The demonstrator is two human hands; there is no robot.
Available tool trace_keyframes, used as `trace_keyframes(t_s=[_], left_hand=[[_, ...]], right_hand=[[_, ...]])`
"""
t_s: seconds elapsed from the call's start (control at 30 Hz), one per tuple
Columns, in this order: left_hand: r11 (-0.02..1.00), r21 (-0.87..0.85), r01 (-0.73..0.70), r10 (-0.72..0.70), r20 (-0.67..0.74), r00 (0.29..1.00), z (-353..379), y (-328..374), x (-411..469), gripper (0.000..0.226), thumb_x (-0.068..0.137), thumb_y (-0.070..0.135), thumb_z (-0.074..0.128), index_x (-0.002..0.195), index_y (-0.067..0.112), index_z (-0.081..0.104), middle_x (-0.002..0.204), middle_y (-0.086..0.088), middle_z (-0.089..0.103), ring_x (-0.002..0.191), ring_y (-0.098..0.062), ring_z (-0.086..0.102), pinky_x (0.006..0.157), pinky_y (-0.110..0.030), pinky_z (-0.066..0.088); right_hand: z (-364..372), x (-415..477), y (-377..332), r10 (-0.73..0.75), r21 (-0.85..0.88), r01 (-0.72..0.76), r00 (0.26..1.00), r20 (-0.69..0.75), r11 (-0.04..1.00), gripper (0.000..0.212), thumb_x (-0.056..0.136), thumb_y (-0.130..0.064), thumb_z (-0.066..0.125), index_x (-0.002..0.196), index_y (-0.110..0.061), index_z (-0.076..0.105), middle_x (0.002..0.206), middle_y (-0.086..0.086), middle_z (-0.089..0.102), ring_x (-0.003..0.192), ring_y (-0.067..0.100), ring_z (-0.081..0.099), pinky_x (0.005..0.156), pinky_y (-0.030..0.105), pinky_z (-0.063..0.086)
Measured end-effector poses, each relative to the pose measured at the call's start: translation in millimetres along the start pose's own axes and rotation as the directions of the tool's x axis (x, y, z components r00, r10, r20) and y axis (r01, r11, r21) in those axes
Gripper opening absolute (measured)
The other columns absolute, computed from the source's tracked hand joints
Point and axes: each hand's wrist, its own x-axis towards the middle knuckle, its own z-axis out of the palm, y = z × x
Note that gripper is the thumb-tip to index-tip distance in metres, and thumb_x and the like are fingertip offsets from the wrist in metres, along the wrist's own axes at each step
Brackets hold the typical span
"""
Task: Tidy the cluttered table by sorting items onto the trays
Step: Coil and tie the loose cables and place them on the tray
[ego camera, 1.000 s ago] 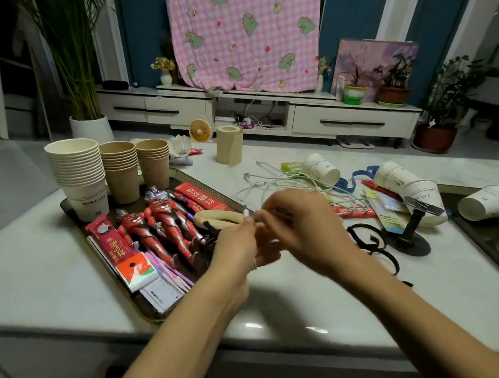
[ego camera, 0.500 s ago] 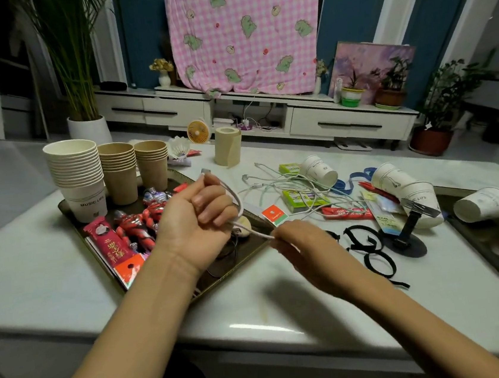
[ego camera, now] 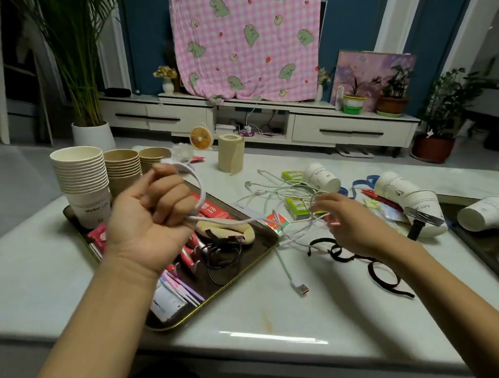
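cup stacks (ego camera: 82, 180) on left tray (ego camera: 244, 267), cables (ego camera: 286, 197) right of it

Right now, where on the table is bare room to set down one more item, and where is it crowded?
Bare: the front strip of the table between the left tray and the right tray, nearer than the black straps; also the marble left of the left tray. Crowded: the cable tangle and tipped cups.

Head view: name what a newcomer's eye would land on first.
The left hand, raised over the left tray, grips a loop of white cable that runs right toward a tangle of cables at the table's middle, where the right hand reaches in. At the tray's far end stand stacks of paper cups, and a pink dinosaur-print cloth hangs at the back of the room.
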Motion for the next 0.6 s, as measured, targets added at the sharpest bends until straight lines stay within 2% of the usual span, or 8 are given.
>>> trace_keyframes(t_s=[0.1,0.2,0.27,0.3,0.37,0.43,0.5,0.6], left_hand=[[0.998,0.064,0.002,0.002,-0.058,0.998,0,-17,3,0.021,0.081,0.019,0.041,0.06,0.018,0.045,0.044,0.006,0.014,0.041,-0.007,0.007,0.035,-0.021,0.017],[0.996,0.074,0.04,-0.036,-0.059,0.998,0,-26,6,0.022,0.079,0.019,0.041,0.057,0.018,0.044,0.038,0.004,0.023,0.04,-0.008,0.006,0.035,-0.02,0.014],[0.996,0.078,0.05,-0.045,-0.058,0.997,1,-29,7,0.023,0.079,0.018,0.042,0.056,0.018,0.043,0.04,0.004,0.016,0.04,-0.008,0.006,0.035,-0.02,0.014],[0.996,0.075,0.051,-0.047,-0.056,0.997,1,-31,7,0.024,0.079,0.019,0.042,0.055,0.018,0.043,0.043,0.005,0.012,0.04,-0.008,0.006,0.034,-0.021,0.014],[0.996,0.071,0.049,-0.045,-0.059,0.997,2,-33,6,0.025,0.08,0.02,0.042,0.056,0.018,0.043,0.049,0.008,0.008,0.04,-0.009,0.006,0.034,-0.021,0.015],[0.997,0.07,0.042,-0.037,-0.068,0.997,3,-31,4,0.024,0.082,0.02,0.041,0.057,0.018,0.043,0.049,0.009,0.009,0.04,-0.008,0.006,0.035,-0.019,0.016],[0.999,0.036,0.03,-0.028,-0.066,0.997,4,-24,2,0.023,0.084,0.019,0.039,0.061,0.018,0.043,0.045,0.007,0.014,0.039,-0.007,0.008,0.036,-0.018,0.017],[0.992,-0.122,0.029,-0.033,-0.032,0.999,0,-7,-2,0.029,0.094,0.018,0.031,0.07,0.013,0.048,0.041,0.006,0.034,0.031,-0.006,0.025,0.037,-0.013,0.021]], right_hand=[[-18,-10,-28,-0.038,0.174,0.033,0.999,0.029,0.984,0.06,0.075,0.015,0.044,0.117,-0.023,0.062,0.14,-0.006,0.047,0.128,0.012,0.042,0.097,0.021,0.036],[-37,-23,-60,-0.034,0.309,0.082,0.987,-0.157,0.947,0.05,0.076,0.01,0.047,0.107,-0.024,0.066,0.123,-0.008,0.06,0.11,0.0,0.047,0.089,0.017,0.033],[-37,-30,-84,-0.102,0.469,0.185,0.975,-0.197,0.863,0.041,0.082,0.003,0.054,0.115,-0.021,0.062,0.119,-0.011,0.058,0.102,-0.012,0.046,0.09,0.009,0.033],[-32,-33,-95,-0.147,0.58,0.193,0.981,-0.126,0.792,0.038,0.086,-0.003,0.057,0.121,-0.018,0.057,0.121,-0.011,0.056,0.102,-0.015,0.047,0.092,0.005,0.034],[-14,-37,-112,-0.257,0.77,0.107,0.963,0.075,0.629,0.035,0.089,-0.009,0.058,0.123,-0.008,0.052,0.116,-0.004,0.059,0.105,0.0,0.056,0.094,0.012,0.043],[0,-37,-116,-0.307,0.868,0.011,0.937,0.164,0.496,0.017,0.092,-0.008,0.053,0.108,-0.002,0.058,0.091,-0.002,0.066,0.086,0.014,0.064,0.079,0.017,0.051],[5,-34,-105,-0.311,0.902,-0.068,0.925,0.217,0.427,0.015,0.093,-0.013,0.049,0.091,-0.003,0.061,0.067,-0.008,0.066,0.064,0.011,0.062,0.065,0.015,0.048],[5,-28,-83,-0.286,0.92,-0.152,0.921,0.265,0.362,0.02,0.084,-0.026,0.054,0.081,-0.009,0.065,0.056,-0.005,0.057,0.051,0.009,0.055,0.062,0.023,0.044]])
